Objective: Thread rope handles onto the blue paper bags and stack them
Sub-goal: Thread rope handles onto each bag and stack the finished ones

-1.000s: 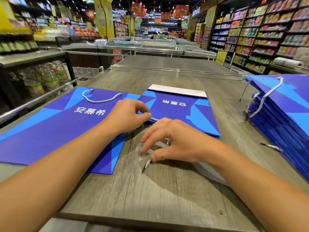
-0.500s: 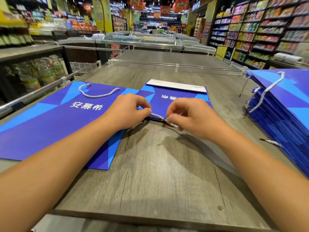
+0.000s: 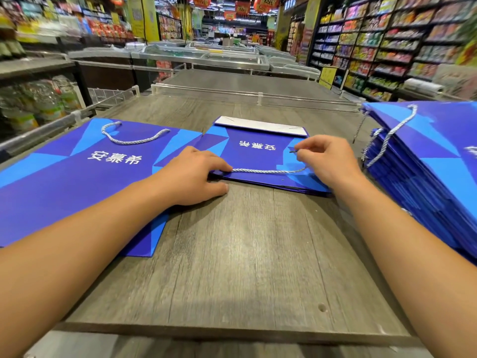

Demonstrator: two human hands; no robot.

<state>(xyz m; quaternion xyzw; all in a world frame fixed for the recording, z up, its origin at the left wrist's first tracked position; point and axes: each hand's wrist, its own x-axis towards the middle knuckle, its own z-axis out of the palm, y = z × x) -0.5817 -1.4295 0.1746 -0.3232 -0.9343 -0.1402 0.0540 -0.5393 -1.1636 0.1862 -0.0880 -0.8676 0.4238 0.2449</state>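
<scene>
A flat blue paper bag lies in the middle of the wooden table, its white base flap at the far end. A white twisted rope stretches across its near edge. My left hand holds the rope's left end down at the bag's near left corner. Over the bag's right side, my right hand pinches the rope's other end, its dark tip pointing left. On the left lies a bigger blue bag with a rope handle threaded in.
A tall stack of blue bags with rope handles fills the right side. The grey wooden table has a clear plastic rail along its far edge. Store shelves and freezers stand beyond.
My right hand has drawn away to the right, pulling the rope out straight across the bag's near edge. My left hand stays at the left corner.
</scene>
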